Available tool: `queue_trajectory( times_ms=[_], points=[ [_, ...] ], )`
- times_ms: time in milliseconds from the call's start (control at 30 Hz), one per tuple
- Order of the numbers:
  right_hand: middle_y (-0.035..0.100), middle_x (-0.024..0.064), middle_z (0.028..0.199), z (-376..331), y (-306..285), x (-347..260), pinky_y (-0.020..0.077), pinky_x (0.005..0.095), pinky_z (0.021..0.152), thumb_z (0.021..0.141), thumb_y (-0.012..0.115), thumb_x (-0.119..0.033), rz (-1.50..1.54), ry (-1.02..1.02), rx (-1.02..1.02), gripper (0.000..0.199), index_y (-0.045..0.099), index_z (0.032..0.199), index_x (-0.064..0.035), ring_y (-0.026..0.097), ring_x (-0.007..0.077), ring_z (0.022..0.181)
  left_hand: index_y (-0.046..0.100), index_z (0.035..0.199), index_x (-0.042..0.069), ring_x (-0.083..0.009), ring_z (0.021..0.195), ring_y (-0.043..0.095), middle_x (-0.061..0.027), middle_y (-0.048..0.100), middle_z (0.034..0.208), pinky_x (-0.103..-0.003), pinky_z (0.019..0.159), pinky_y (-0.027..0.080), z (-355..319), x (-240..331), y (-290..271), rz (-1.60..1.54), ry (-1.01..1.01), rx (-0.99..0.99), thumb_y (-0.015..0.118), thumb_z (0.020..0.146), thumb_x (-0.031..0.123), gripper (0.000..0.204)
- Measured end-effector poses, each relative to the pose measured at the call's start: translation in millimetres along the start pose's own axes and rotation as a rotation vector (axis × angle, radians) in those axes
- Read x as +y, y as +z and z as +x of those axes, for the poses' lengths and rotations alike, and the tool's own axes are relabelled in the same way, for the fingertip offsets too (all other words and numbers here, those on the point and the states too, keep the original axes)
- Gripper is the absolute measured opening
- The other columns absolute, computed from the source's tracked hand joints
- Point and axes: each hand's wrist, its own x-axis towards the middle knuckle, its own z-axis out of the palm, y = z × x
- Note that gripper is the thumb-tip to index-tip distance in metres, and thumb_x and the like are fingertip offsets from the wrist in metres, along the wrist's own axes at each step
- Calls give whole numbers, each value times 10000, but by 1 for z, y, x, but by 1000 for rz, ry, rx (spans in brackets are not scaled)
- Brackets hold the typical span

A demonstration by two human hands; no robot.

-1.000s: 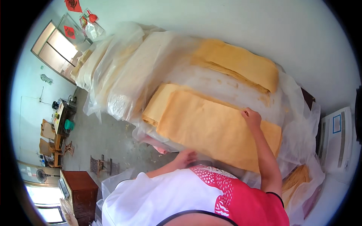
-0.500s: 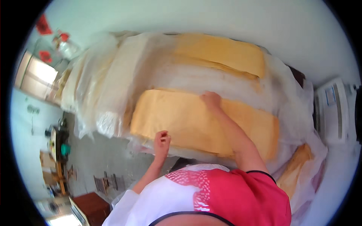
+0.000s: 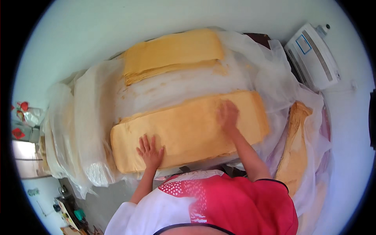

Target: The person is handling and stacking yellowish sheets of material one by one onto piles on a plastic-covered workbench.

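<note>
A long stack of thin yellow-orange sheets [image 3: 184,129] lies in front of me on a plastic-covered surface. Near the stack's left end, my left hand [image 3: 151,153] rests flat on the top sheet with its fingers spread. Farther right, my right hand [image 3: 228,115] is over the same top sheet; it is blurred by motion and its fingers do not show clearly. Beyond this stack, a second stack of yellow sheets [image 3: 172,49] lies near the wall.
Clear plastic sheeting [image 3: 156,88] covers the surface. Plastic-wrapped pale bundles [image 3: 90,121] stand at the left. On the right lies a folded bundle of yellow sheets [image 3: 293,149] in plastic. A white appliance [image 3: 313,56] stands by the wall at the far right.
My left hand has gone from raised with curled fingers at the near edge to flat on the stack. My right hand has moved off the far edge onto the top sheet. The view has turned.
</note>
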Motion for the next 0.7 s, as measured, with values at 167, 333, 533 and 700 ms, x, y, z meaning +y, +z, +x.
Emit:
queue_trajectory(
  times_ms=[167,333,533,700],
  points=[
    [370,139,1305,-60,-27,132,306,509,924,794,533,-347,-205,187,-8,520,375,1268,-202,370,293,1189,329,1322,195,-323,1320,102,-106,165,1429,-606,972,132,5,-2,10,47,11,-51,592,717,400,691],
    [376,145,1299,-96,-44,186,310,483,933,769,564,-341,-144,449,-23,561,382,1256,-130,361,300,1194,304,1337,188,-331,1309,138,-111,166,1427,-614,947,185,6,3,11,135,36,-84,560,751,396,673],
    [390,179,1267,-236,-117,259,308,447,942,692,633,-314,-449,757,316,640,396,1210,-22,363,324,1175,326,1318,122,-342,1288,189,-133,237,1391,-545,977,211,26,59,9,-56,175,126,559,766,373,649],
    [340,157,1299,-331,-150,278,309,430,919,690,636,-300,-408,966,32,664,377,1234,-20,329,310,1194,347,1293,86,-362,1268,223,-171,254,1373,-502,1007,205,32,170,22,-335,570,146,618,713,257,663]
  ],
)
